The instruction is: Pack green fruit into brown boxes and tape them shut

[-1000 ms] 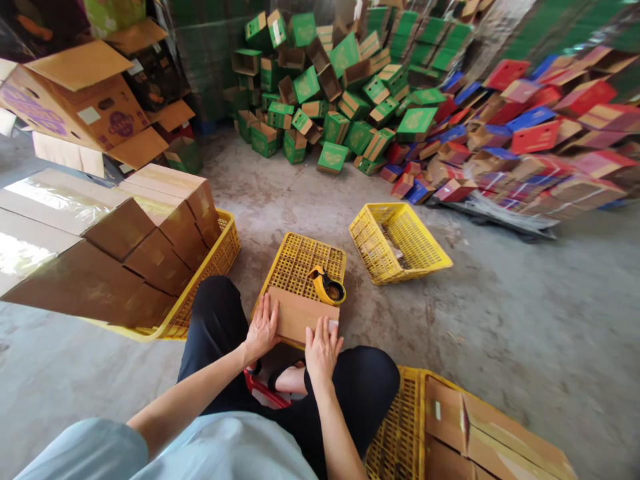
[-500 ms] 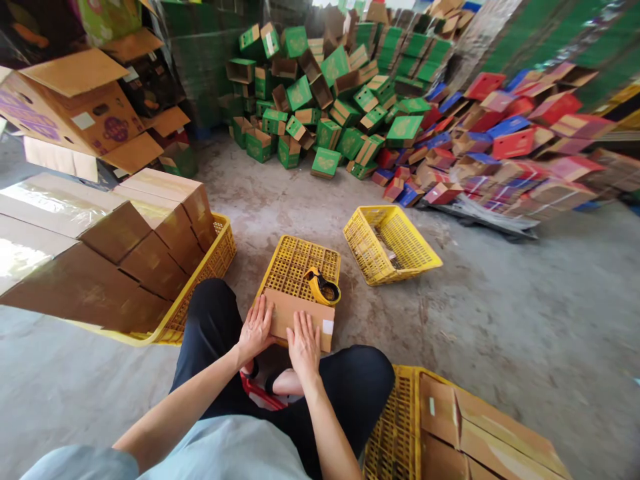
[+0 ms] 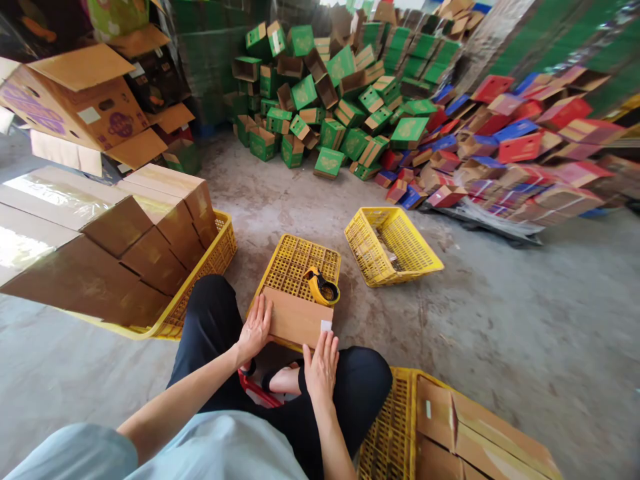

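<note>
A flat brown cardboard box (image 3: pixel 293 317) lies on an upturned yellow plastic crate (image 3: pixel 287 260) between my knees. It has a small white label at its right end. My left hand (image 3: pixel 256 327) rests on the left end of the box with its fingers stretched out. At the near right corner, close to the label, is my right hand (image 3: pixel 321 367), its fingers extended and the thumb apart. Just beyond the box, on the crate's right side, sits a yellow and black tape dispenser (image 3: pixel 321 287).
To my left stands a yellow crate (image 3: pixel 227 247) stacked with brown boxes. Another crate of boxes (image 3: pixel 414 413) is at my lower right. A yellow basket (image 3: pixel 430 265) stands ahead to the right. Piles of green boxes (image 3: pixel 329 162) and red-blue boxes (image 3: pixel 520 147) lie farther back.
My right hand has slid right and toward me, from the middle of the box to its near right corner. My left hand stays at the left end.
</note>
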`<state>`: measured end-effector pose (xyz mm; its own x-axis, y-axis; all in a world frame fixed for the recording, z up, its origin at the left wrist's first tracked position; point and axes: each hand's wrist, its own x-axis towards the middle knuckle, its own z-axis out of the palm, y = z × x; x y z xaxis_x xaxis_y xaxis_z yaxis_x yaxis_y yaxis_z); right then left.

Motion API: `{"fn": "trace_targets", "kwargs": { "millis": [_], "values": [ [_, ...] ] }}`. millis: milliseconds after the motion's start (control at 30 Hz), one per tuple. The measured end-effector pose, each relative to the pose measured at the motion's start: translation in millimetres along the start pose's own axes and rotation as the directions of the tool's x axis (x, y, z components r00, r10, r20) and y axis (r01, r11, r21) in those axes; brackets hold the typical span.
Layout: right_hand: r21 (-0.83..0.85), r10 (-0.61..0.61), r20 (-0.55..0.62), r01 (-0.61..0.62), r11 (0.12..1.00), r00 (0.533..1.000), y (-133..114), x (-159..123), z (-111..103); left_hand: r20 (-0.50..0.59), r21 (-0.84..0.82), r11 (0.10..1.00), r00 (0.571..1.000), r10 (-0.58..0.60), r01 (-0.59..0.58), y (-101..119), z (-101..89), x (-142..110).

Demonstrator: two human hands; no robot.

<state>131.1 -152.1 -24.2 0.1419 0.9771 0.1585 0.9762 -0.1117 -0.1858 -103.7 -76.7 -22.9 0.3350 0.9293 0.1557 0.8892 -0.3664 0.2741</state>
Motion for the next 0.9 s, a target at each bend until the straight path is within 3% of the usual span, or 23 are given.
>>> {"fn": "trace_targets", "kwargs": {
  "millis": [167, 367, 500, 733, 900],
  "values": [
    [0.003, -0.07, -0.02, 0.07, 0.998, 0.997, -22, -10, 3, -0.033, 0.032, 0.999, 0.999, -0.023, 0.024, 32, 4.0, -9],
    [0.041, -0.175, 0.003, 0.174, 0.984, 0.985, -48, -5, 12, -0.008, 0.036, 0.998, 0.998, 0.056, -0.056, 63, 7.0, -16],
    [0.062, -0.205, 0.028, 0.202, 0.977, 0.978, -48, 0, 10, 0.059, 0.012, 0.995, 0.994, 0.093, -0.094, 49, 2.2, -16],
    [-0.018, -0.169, 0.023, 0.169, 0.985, 0.985, -22, 25, -7, 0.178, -0.103, 0.981, 0.967, 0.183, -0.167, 6, -17.7, -5],
    [-0.071, -0.164, 0.024, 0.165, 0.984, 0.986, -25, 45, -7, 0.134, -0.088, 0.986, 0.979, 0.154, -0.143, 16, -14.5, 8]
  ]
}}
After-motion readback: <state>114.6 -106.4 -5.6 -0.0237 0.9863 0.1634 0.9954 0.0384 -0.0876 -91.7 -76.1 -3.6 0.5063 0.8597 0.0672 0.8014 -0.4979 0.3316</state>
